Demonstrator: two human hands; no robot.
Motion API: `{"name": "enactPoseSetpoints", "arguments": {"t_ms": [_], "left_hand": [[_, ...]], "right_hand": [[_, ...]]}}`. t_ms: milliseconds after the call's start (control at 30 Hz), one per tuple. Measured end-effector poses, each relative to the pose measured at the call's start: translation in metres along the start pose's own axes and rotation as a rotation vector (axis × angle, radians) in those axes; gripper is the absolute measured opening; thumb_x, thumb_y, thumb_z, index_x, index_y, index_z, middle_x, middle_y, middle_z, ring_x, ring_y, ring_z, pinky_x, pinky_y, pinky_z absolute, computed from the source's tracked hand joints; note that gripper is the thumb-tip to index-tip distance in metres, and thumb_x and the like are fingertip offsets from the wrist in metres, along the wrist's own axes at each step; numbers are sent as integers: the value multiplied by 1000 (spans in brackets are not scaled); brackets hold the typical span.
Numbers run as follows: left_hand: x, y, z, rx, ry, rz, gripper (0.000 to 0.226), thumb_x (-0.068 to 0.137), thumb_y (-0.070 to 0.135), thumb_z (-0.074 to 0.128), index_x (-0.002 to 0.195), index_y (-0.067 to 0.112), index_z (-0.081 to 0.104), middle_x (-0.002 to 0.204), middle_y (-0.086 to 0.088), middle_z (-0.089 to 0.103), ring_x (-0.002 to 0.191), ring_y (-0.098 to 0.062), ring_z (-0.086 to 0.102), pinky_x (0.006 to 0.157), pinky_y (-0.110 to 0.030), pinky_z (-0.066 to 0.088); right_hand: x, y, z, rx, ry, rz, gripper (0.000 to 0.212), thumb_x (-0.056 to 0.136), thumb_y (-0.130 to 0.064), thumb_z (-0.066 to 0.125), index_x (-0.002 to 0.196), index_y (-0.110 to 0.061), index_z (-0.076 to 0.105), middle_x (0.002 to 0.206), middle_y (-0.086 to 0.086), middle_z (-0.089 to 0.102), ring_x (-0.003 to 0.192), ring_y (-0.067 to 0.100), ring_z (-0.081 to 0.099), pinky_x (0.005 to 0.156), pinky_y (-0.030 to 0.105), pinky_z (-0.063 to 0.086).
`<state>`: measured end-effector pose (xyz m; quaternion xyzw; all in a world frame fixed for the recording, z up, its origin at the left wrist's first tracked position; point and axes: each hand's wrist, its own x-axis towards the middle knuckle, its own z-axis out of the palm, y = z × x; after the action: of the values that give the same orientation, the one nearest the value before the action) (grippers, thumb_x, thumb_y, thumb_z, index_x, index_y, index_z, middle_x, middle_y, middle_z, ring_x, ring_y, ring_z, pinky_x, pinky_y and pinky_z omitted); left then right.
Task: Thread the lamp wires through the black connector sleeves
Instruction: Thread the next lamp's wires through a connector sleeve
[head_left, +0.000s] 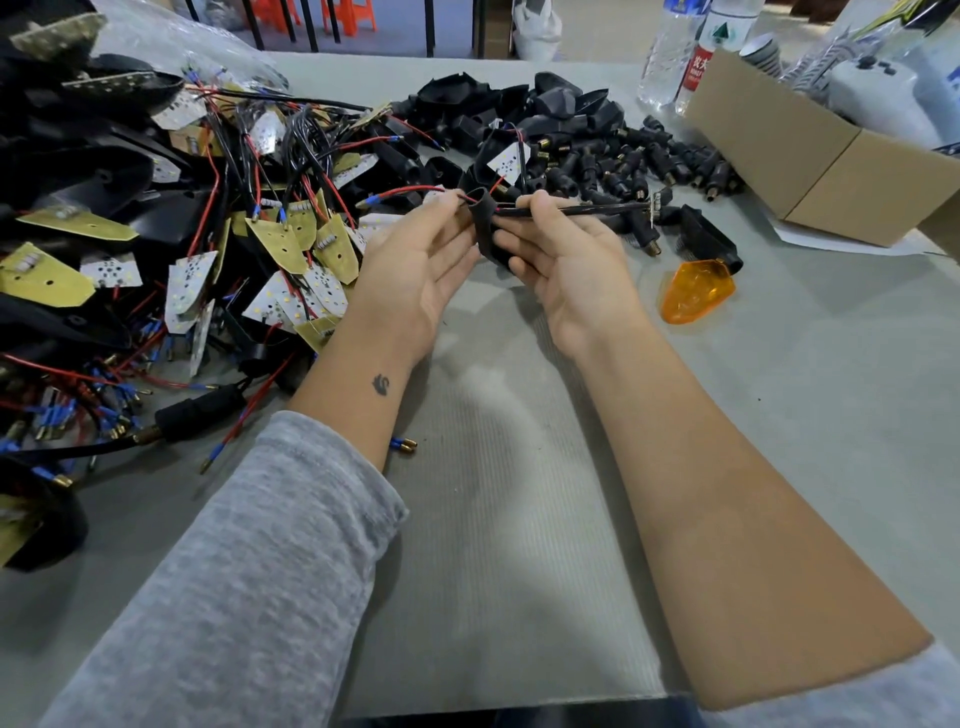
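Over the grey table (779, 415), we hold a soft black rubber connector sleeve (485, 228) between both hands. Our left hand (415, 275) pinches the thin red lamp wire (415, 191) at the sleeve's top opening, its grip closed on the wire. Our right hand (566, 260) clamps thumb and fingers on the sleeve and on a black sheathed cable (582, 209) running out to the right. A tangled pile of wired LED boards (218, 228) lies to the left, an orange plastic lens (696, 291) to the right.
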<state>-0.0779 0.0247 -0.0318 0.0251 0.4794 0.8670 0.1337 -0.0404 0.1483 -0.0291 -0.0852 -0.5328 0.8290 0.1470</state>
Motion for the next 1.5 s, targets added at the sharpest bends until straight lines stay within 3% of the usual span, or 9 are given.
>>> {"name": "enactPoseSetpoints", "arguments": {"t_ms": [233, 367, 467, 600, 733, 967, 1100, 1367, 1500], "left_hand": [[-2, -5, 0, 226, -27, 108, 24, 105, 20, 42, 100, 26, 64, 84, 12, 69, 74, 0, 64, 82, -22, 50], [-1, -5, 2, 190, 42, 146, 25, 106, 19, 39, 96, 25, 61, 86, 7, 69, 85, -10, 66, 79, -23, 54], [-1, -4, 1, 150, 38, 140, 26, 107, 21, 36, 97, 24, 60, 95, 2, 70, 98, -17, 69, 78, -24, 56], [0, -4, 0, 137, 57, 135, 25, 107, 24, 36, 97, 24, 59, 102, -2, 72, 103, -19, 70, 85, -28, 57], [-1, -1, -1, 130, 40, 132, 25, 107, 28, 33, 99, 27, 56, 97, -1, 75, 96, -20, 72, 78, -31, 58], [1, -4, 0, 202, 30, 79, 16, 102, 16, 49, 114, 20, 59, 104, -1, 73, 96, -12, 70, 83, -30, 59], [-1, -6, 0, 257, 17, 88, 21, 104, 14, 44, 104, 18, 65, 100, -2, 73, 98, -12, 70, 84, -30, 58], [-2, -2, 0, 131, 73, 161, 18, 106, 20, 37, 104, 22, 55, 107, -8, 72, 99, -19, 71, 74, -30, 58], [0, -4, 2, 153, 25, 97, 14, 102, 20, 50, 113, 18, 60, 105, -2, 72, 106, -17, 68, 89, -34, 57]], "right_hand": [[0, 4, 1, -119, 3, -11, 10, 95, -14, 61, 91, -9, 69, 74, 2, 68, 63, 8, 57, 59, 17, 46], [1, 0, -1, 81, 64, 51, 20, 99, -21, 52, 85, -10, 61, 64, 3, 68, 54, 10, 58, 55, 19, 46], [3, 0, -4, 183, 119, 66, 14, 99, -17, 52, 92, -7, 56, 64, 6, 69, 51, 10, 58, 52, 18, 47], [4, 2, -4, 104, 133, 46, 11, 99, -14, 53, 100, -3, 55, 69, 7, 72, 54, 10, 60, 52, 19, 48], [2, 5, -1, -34, 128, -14, 12, 98, -7, 53, 86, -9, 56, 75, 11, 71, 56, 12, 60, 52, 20, 47], [-2, 7, 1, -286, 45, -104, 15, 93, -3, 60, 85, -13, 67, 75, 5, 71, 60, 9, 62, 60, 21, 50], [-1, 7, 2, -249, 34, -67, 14, 94, -6, 58, 86, -14, 66, 75, 4, 69, 62, 11, 60, 60, 21, 48], [2, 3, 0, 8, 75, 31, 12, 98, -13, 54, 86, -12, 56, 70, 4, 68, 54, 9, 56, 52, 17, 44], [0, 3, 1, -126, 19, -19, 13, 96, -15, 58, 84, -12, 62, 72, 3, 68, 58, 10, 56, 57, 19, 45]]}}
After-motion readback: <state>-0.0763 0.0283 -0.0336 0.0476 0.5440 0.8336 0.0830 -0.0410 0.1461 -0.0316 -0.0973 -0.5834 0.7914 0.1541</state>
